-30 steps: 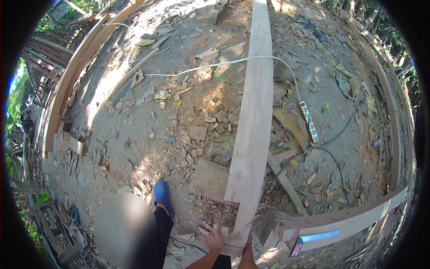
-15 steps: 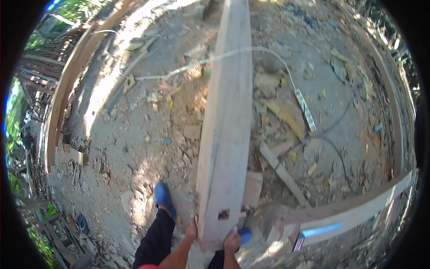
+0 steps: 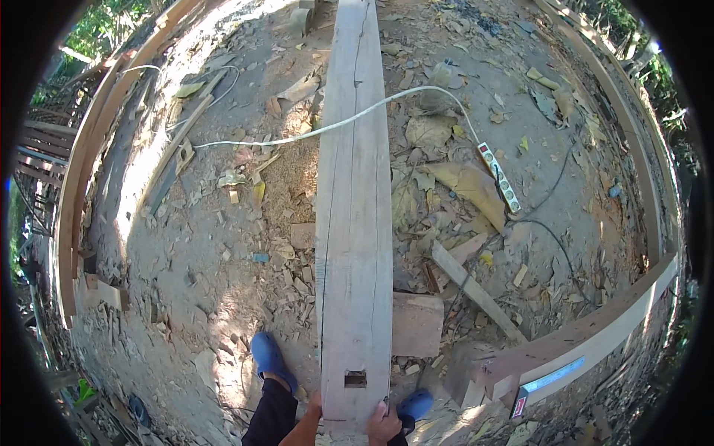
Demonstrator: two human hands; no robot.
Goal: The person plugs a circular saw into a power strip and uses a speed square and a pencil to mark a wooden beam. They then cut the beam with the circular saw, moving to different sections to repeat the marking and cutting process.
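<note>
A long squared wooden beam (image 3: 353,245) stretches away from me, long cracks along its upper face and a rectangular hole cut through near its close end. My left hand (image 3: 315,406) grips the left edge of that end, its fingers mostly hidden by the wood. On the opposite edge my right hand (image 3: 384,424) is closed around the near corner, thumb on top. A white cable (image 3: 290,139) lies across the beam and runs to a white power strip (image 3: 498,177) on the right. My feet in blue clogs (image 3: 271,355) stand either side of the beam.
A shorter timber (image 3: 595,327) bearing a spirit level (image 3: 550,377) lies at the right. Under the beam's right side sits a wood block (image 3: 418,325), beside a loose slat (image 3: 476,290). More long timbers (image 3: 85,163) border the left. Leaves and offcuts litter the dirt.
The beam has rolled in my hands: two faces showed before, and now one broad cracked face points up. My view has shifted a little too. Both hands stay on the near end.
</note>
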